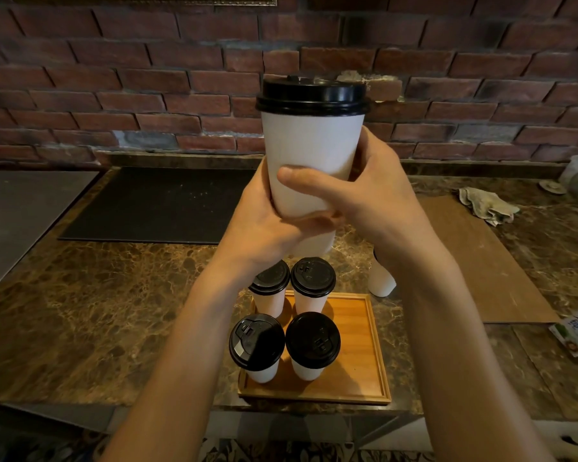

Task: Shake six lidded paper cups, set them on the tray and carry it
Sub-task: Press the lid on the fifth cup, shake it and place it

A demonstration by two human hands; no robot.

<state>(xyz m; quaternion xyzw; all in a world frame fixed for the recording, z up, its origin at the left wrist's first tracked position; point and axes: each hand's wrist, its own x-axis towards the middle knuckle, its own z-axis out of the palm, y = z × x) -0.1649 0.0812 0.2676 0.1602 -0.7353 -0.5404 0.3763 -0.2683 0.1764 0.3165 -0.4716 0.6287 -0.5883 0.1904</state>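
Raised cup (311, 151): white paper w/ black lid, upright, gripped round its lower half by L hand (267, 225) & R hand (374, 201). Tray (357, 331): wooden, rectangular, low rim, lay flat on counter (114, 295) below. 4 white cups w/ black lids stood upright on its left half, 2 rows of 2: back-left cup (270, 296), back-right cup (311, 295), front-left cup (257, 351), front-right cup (311, 348). Sixth cup (381, 281) stood on counter just past tray's far right corner, top hidden
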